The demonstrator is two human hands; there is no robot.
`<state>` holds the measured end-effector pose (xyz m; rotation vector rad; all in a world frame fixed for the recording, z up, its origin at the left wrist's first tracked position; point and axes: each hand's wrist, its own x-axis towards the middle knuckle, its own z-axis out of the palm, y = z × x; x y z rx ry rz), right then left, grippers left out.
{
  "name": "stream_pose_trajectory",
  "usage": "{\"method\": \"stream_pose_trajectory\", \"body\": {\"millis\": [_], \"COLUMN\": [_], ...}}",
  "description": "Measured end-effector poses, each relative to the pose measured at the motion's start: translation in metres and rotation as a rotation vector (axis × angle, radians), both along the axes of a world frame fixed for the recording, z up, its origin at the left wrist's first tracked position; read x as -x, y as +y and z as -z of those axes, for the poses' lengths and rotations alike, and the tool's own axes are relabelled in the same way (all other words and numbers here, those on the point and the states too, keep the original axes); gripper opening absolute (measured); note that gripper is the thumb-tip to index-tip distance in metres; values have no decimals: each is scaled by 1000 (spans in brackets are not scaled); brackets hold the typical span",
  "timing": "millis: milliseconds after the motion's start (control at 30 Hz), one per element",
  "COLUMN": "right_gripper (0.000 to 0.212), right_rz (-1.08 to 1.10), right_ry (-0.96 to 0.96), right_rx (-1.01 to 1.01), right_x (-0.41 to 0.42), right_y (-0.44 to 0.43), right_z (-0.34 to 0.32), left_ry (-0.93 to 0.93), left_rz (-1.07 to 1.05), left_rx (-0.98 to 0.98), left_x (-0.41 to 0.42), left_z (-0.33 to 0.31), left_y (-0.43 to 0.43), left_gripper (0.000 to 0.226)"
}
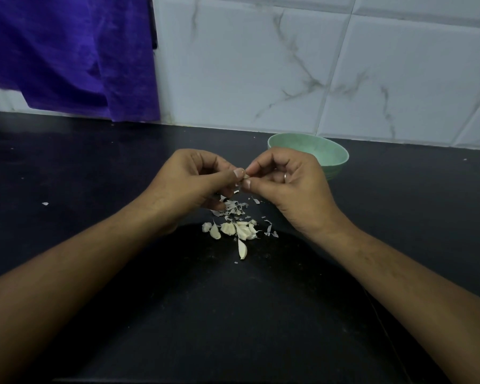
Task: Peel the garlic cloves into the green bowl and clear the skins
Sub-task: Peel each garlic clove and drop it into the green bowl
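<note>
While raised above the black surface (94, 167), pinching one small garlic clove (245, 176) from both sides. Left hand (194, 184): thumb and forefinger closed on the clove's left end, remaining fingers curled inward. Right hand (286, 184): thumb and forefinger closed on the clove's right end, remaining fingers curled, ring (285, 177) on one finger. Clove mostly hidden by the fingertips; extent of peeling not determinable.

Directly below the hands, on the surface: scatter of thin white skins (230, 207). Just nearer the camera, beside that scatter: pile of garlic cloves (233, 230), with a single clove (242, 249) extending from the pile toward the camera, narrow tip pointing back at the pile. Stray skin flake (45, 203) well apart to the left.

Behind the right hand and partly covered by it: green bowl (330, 153), upright on the surface, near the tiled wall (288, 65). Bowl contents not determinable; interior partly hidden by the hand.

Upper left: purple cloth (67, 51) hanging in front of the wall, lower hem reaching down to the rear edge of the surface.
</note>
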<state>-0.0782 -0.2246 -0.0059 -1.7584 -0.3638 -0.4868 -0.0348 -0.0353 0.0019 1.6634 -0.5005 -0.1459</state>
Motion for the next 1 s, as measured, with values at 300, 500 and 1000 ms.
{"method": "stream_pose_trajectory", "body": {"millis": [300,500,1000], "right_gripper": [12,9,11], "right_rz": [-8,31,-13], "right_ry": [-3,-11,31], "right_rx": [8,71,-16], "right_x": [1,2,3], "right_y": [-1,-2,1], "right_z": [0,0,1], "left_ry": [0,-13,-99], "left_rz": [-16,-23,-96], "left_rx": [-4,-10,-12], "left_x": [0,0,3], "left_z": [-1,-2,1], "left_y": [2,4,-3], "left_gripper": [11,15,9]}}
